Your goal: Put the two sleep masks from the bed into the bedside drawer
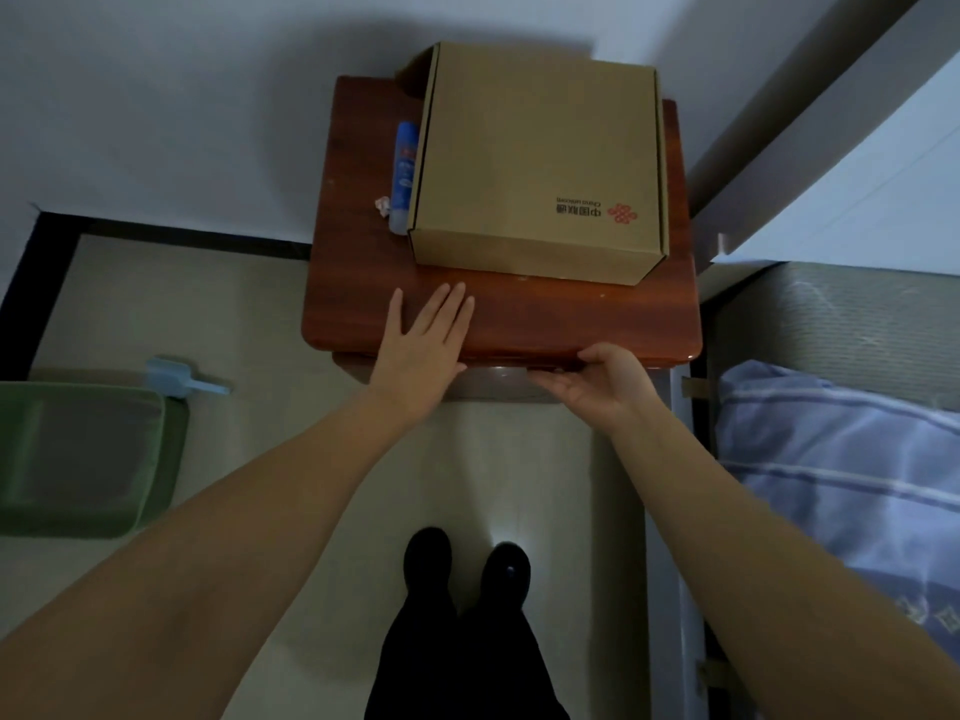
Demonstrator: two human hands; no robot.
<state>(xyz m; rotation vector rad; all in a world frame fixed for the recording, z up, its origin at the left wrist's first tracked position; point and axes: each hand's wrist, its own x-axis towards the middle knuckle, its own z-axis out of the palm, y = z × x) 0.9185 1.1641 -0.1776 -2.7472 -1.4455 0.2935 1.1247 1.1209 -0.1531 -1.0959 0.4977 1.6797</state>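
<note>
I stand facing a reddish-brown bedside table (519, 314). My left hand (423, 345) lies flat on its top near the front edge, fingers spread, holding nothing. My right hand (597, 379) is curled under the front edge, its fingers hooked on the grey drawer front (493, 381) just below the top. The drawer shows only as a narrow grey strip. No sleep mask is in view. The bed (841, 459), with a blue striped cover, lies at the right.
A cardboard box (540, 158) fills most of the table top, with a blue tube (405, 174) lying to its left. A green bin (78, 454) and a light blue scoop (176, 379) are on the floor at left. My feet (467, 563) stand below.
</note>
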